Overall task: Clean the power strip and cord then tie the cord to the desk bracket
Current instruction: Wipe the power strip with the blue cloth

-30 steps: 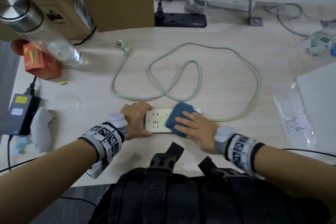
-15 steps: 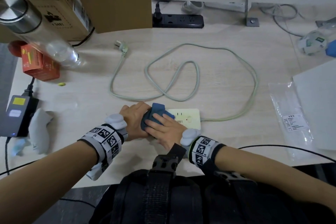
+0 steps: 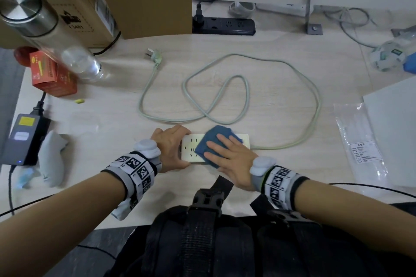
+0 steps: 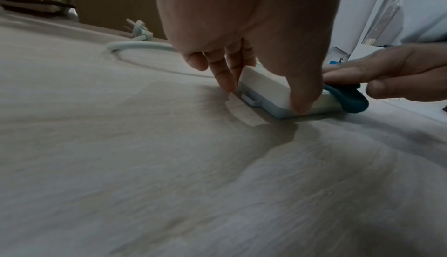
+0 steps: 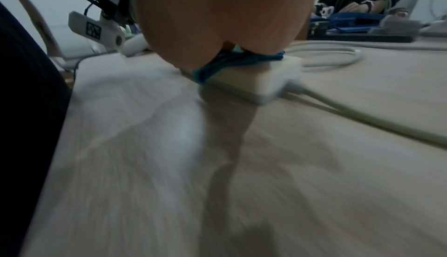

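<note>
A: A white strip (image 3: 216,147) is shown lying flat at the desk's (image 3: 292,87) near edge, its left end pinched between the thumb and fingers of the left hand (image 3: 171,148). A blue cloth (image 3: 217,145) is pressed onto its top by the flat, spread right hand (image 3: 229,159).

B: What might be upset?

A: If the pinch is slackened, the strip could be shoved sideways by the wiping. The cord (image 3: 227,96), looped loosely behind, might be dragged into a tangle.

B: And the count?

A: One white strip, one cord, one plug (image 3: 155,56), one cloth and one bracket (image 3: 309,7) are seen; a second, black strip (image 3: 225,26) is seen at the back.
</note>
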Available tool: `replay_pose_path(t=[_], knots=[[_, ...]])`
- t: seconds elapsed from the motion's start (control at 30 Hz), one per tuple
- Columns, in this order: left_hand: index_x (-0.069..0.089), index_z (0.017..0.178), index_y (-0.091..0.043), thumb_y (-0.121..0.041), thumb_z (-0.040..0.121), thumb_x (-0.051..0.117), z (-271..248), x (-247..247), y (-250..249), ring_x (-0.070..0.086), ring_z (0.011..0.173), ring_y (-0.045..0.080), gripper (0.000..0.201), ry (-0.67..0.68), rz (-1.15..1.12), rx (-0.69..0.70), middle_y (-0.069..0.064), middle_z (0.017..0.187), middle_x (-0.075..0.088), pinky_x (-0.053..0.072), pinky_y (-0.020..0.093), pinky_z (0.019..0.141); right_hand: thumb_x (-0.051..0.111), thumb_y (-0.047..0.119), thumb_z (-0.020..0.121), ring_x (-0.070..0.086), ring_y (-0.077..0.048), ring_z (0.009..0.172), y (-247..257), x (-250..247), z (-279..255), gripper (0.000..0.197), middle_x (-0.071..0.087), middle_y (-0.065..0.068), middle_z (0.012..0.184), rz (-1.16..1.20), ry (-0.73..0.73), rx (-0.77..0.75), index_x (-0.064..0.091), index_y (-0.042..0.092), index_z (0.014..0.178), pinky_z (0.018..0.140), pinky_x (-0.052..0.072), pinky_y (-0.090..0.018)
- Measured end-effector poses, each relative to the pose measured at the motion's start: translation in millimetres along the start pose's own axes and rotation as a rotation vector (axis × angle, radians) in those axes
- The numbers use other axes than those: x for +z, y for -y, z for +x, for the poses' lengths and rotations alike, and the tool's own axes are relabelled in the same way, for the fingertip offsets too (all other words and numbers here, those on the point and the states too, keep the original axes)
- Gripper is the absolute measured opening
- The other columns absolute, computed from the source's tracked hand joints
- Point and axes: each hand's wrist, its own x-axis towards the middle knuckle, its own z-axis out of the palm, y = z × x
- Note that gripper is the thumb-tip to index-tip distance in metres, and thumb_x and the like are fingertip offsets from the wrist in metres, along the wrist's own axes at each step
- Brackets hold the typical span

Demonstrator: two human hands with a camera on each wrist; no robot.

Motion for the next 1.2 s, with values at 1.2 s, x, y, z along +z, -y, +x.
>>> replay_pose_path(t=[1.2], knots=[[0.062, 0.112, -0.039, -0.04, 0.083, 0.068, 3.0, -29.3, -9.2, 0.06, 0.077, 0.01, 0.03, -0.085, -0.182, -0.065, -0.019, 0.084, 0.061, 0.041, 0.024, 0.069, 0.055, 0.016, 0.095, 0.062, -0.015, 0.102, -31.6, -69.1, -5.8, 0.023, 0.07, 0.004, 0.108, 0.548, -0.442, 0.642, 0.071, 0.021, 0.111, 0.088, 0.044, -0.019]])
